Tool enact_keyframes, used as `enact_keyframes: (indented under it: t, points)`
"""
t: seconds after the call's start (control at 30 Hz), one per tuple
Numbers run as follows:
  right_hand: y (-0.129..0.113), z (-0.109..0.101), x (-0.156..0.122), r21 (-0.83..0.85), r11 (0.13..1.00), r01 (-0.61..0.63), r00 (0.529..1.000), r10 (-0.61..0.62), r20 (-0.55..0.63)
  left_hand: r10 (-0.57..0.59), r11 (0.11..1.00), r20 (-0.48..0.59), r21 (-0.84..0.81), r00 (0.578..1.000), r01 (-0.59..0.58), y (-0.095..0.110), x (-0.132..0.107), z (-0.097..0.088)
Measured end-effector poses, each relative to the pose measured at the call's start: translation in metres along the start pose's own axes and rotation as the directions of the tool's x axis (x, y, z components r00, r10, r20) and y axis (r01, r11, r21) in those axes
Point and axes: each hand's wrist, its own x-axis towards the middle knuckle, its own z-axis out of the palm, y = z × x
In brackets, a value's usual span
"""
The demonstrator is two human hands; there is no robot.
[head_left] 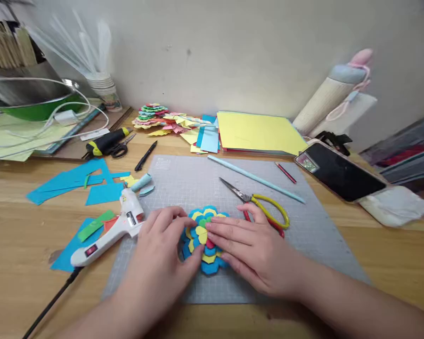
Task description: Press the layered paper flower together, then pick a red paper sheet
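A layered paper flower of blue, yellow, green and red petals lies flat on the grey cutting mat. My left hand rests on the flower's left side, thumb and fingers around its edge. My right hand lies on its right side, fingertips pressing near the yellow and red centre. Both hands cover part of the flower. A white hot glue gun lies just left of my left hand, on the mat's edge. Yellow-handled scissors lie behind my right hand.
Blue paper scraps lie at the left. A yellow paper stack, finished paper flowers, a phone, a black pen, a pale blue stick and a red pencil sit behind. A green bowl stands far left.
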Motion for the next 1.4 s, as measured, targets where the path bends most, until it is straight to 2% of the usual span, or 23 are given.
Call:
enact_keyframes:
  t: [1.07,1.4]
  points:
    - [0.0046,-0.0003,0.0007,-0.004,1.0,0.021,0.994,-0.021,0.105,-0.018,1.0,0.012,0.026,1.0,0.018,0.0005,0.0024,0.0025]
    - [0.0048,0.0014,0.001,0.027,0.999,0.02,0.998,-0.022,0.067,0.014,0.997,0.024,0.072,1.0,-0.016,0.0054,0.0009,-0.0017]
